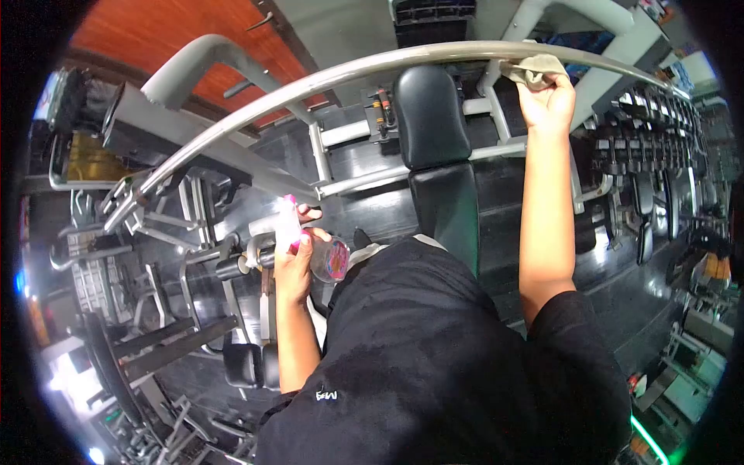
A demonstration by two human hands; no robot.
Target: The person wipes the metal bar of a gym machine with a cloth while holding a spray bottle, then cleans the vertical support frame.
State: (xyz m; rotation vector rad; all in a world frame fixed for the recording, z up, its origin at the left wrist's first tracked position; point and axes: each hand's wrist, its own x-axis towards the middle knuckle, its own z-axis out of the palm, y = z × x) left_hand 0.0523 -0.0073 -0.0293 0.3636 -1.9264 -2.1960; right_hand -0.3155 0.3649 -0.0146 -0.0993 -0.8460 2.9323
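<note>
My right hand is raised and closed on a crumpled beige-grey cloth, which it presses against the underside of a long metal barbell bar. Lower down, my left hand is wrapped around a clear spray bottle with a pink-and-white spray head. The bottle is tilted, and a colourful label shows on its body. Between my arms, beyond my body, stands a black padded bench with its backrest below the bar.
Grey rack uprights support the bar's surroundings on both sides. Dumbbell racks line the right. More gym machines crowd the left. An orange-brown wooden door is at the back left, and dark flooring lies beneath.
</note>
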